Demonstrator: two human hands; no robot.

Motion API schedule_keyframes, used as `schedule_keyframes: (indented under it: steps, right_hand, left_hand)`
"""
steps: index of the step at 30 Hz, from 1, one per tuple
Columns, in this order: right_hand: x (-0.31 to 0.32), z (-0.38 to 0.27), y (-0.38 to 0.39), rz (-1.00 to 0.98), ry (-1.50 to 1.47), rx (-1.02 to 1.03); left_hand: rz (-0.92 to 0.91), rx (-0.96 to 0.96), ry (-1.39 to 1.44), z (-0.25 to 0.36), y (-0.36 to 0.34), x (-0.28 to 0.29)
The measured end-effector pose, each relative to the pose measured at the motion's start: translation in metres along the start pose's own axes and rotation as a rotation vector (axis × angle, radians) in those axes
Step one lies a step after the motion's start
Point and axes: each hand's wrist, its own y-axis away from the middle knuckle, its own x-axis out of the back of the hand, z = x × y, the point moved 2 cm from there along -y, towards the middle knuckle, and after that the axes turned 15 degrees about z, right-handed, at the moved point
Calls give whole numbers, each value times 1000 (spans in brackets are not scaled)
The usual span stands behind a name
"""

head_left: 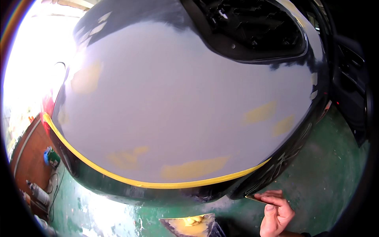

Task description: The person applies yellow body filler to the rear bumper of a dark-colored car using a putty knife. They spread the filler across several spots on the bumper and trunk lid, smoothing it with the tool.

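Note:
In the head view, my right hand (277, 213) is at the lower right, its fingers closed on a thin putty spreader (254, 198) seen nearly edge-on. The spreader's tip is close to the dark lower edge of the car; whether it touches cannot be told. At the bottom middle is a flat putty board (169, 223), smeared yellow, bearing a lump of yellow putty (193, 220). My left hand does not show. Ahead lies a car body panel (177, 98) in matt grey, with several yellow putty patches (195, 167) on it.
Yellow masking tape (138, 183) follows the panel's lower edge. A dark window opening (252, 35) is at the upper right, beside a dark open door (349, 79). A spray can (38, 192) and a brown board (31, 154) stand at the left on the green floor (316, 166).

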Motion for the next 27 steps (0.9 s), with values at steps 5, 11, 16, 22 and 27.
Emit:
schedule_keyframes:
  steps: [5,11,16,22,27]
  right_hand:
    - [-5,-17,14,-94,-304,-474]
    - [-6,-14,28,-186,-556,-674]
    - [-9,-13,8,-518,-246,-317]
    - [-9,7,9,-270,41,122]
    - [-6,-9,24,-105,10,139]
  left_hand:
    - [-34,-35,32,-10,-1,0]
    - [-331,46,48,-5,-12,-20]
    - [-382,133,70,-4,-10,-11]
    - [-278,23,160,8,-6,-12]
    - [-183,55,108,4,-9,-4]
